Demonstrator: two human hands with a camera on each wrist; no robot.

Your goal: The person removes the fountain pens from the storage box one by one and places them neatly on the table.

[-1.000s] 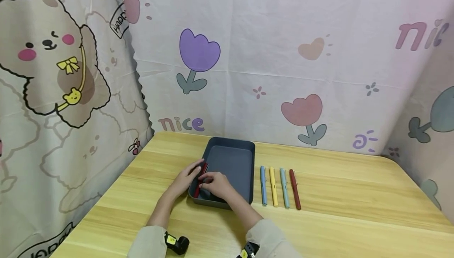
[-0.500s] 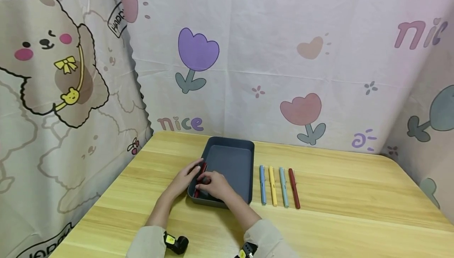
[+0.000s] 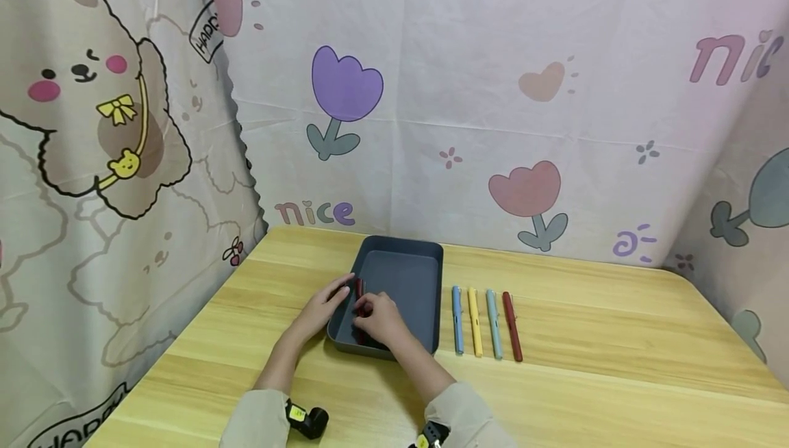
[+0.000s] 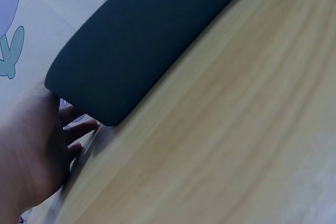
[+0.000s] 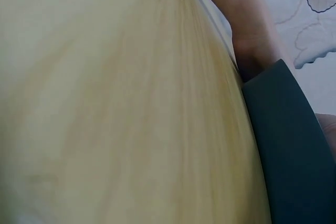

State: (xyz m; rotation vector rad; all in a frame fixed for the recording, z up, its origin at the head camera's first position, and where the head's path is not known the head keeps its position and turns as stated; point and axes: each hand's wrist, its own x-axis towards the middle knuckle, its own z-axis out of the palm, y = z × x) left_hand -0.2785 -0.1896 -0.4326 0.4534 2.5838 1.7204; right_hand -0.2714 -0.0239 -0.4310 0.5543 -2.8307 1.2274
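Note:
My right hand [image 3: 379, 321] reaches into a dark grey rectangular tray [image 3: 407, 249] and pinches a dark red pen [image 3: 360, 288] between thumb and fingers. The pen lies lengthwise near the tray's left side, its lower part mostly behind the hand. My left hand [image 3: 317, 312] rests on the left wall, thumb side at the rim and fingers stretched along it. In the left wrist view, several fingers of the left hand [image 4: 31, 153] show just past the tray's outer wall [image 4: 126, 45]. The right wrist view shows only a bit of the right hand [image 5: 328, 127] behind the tray wall [image 5: 294, 145].
Right of the tray, a blue pen [image 3: 457, 321], a yellow pen [image 3: 474, 322], a light green pen [image 3: 494, 325] and a dark red pen [image 3: 512, 327] lie in a row on the wooden table [image 3: 592, 338]. A printed cloth [image 3: 425, 92] hangs behind the table.
The right hand has shifted slightly right with the red pen, which has come away from the tray's left wall and turned straighter. The left hand stays in place.

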